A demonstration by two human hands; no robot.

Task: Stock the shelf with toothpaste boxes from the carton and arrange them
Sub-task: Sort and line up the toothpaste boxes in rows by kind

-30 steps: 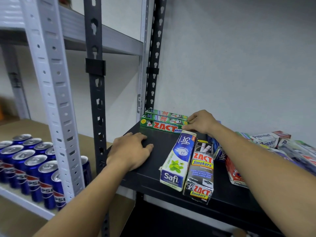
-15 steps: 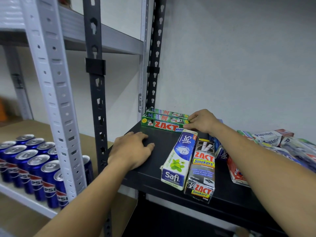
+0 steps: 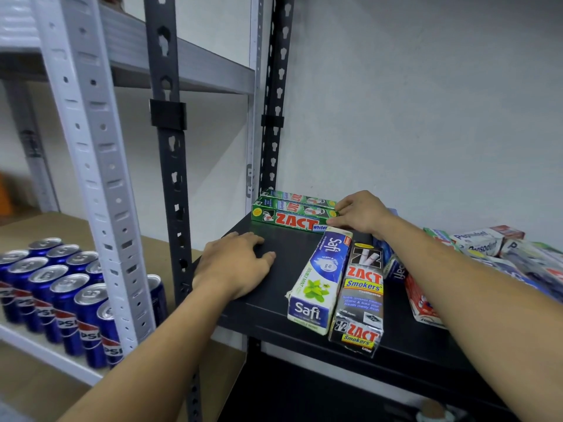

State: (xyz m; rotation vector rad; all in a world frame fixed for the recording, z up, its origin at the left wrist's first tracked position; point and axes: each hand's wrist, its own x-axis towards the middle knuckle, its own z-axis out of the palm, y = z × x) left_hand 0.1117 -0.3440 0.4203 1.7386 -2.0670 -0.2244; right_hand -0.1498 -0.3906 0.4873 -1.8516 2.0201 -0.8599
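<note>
**Risk: front boxes knocked off the edge**

The Safi box point(image 3: 320, 281) and ZACT Smokers box point(image 3: 361, 300) lie at 6 o'clock of the right hand point(image 3: 361, 213), their near ends at the lip of the black shelf point(image 3: 268, 315). A right-forearm sweep could drop them. A hard push could skew the green ZACT boxes point(image 3: 289, 219), back corner, 12 o'clock of the left hand point(image 3: 234, 263).

Right hand: fingers extended against the stack's right end, not wrapped. Left hand: flat on the shelf, fingers relaxed, holding nothing. Carton not in view.
</note>
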